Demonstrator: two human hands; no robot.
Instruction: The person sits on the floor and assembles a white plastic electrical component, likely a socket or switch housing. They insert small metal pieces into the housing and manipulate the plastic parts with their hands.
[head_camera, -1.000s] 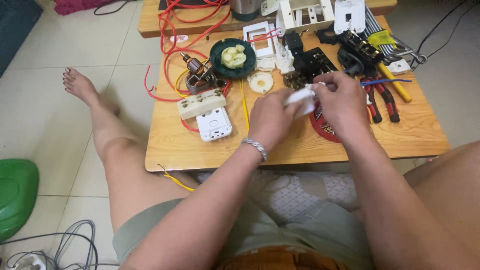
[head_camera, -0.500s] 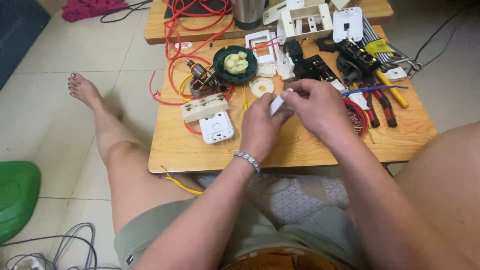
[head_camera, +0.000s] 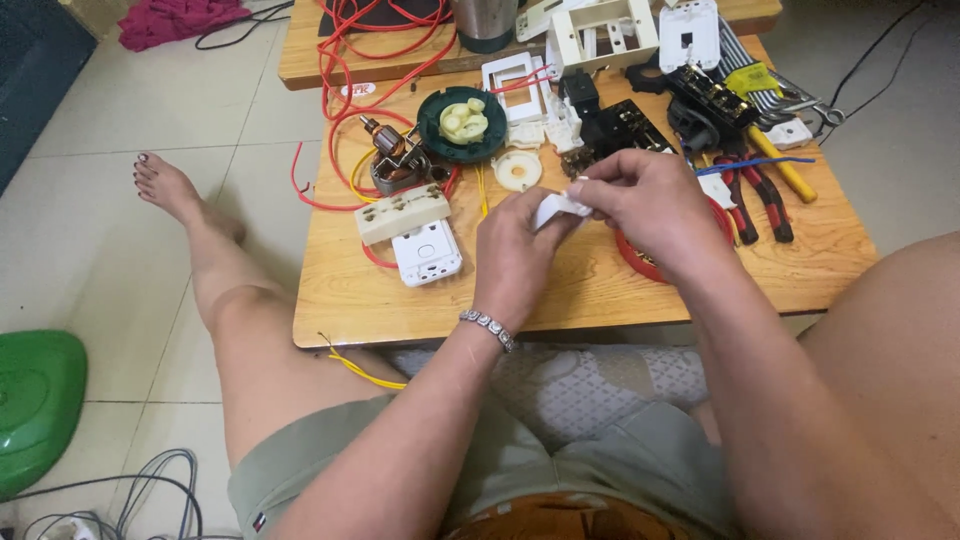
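Both hands meet over the middle of a low wooden table (head_camera: 600, 290). My left hand (head_camera: 515, 255), with a metal bracelet on its wrist, and my right hand (head_camera: 645, 210) pinch a small white plastic part (head_camera: 556, 209) between their fingertips, held a little above the tabletop. The part is mostly covered by my fingers, so its shape is unclear. A red round object (head_camera: 640, 262) lies on the table just under my right hand.
On the table's left lie a white switch plate (head_camera: 427, 252), a cream socket strip (head_camera: 402, 213), a small motor armature (head_camera: 395, 160) and a green round dish (head_camera: 461, 124). Red-handled pliers (head_camera: 765, 200), black parts and red wires (head_camera: 350, 60) crowd the back. My left leg stretches out left of the table.
My hands have shifted slightly left and toward me with the white part, and my fingers have turned it between them. The view has tilted, showing more of the table's back.
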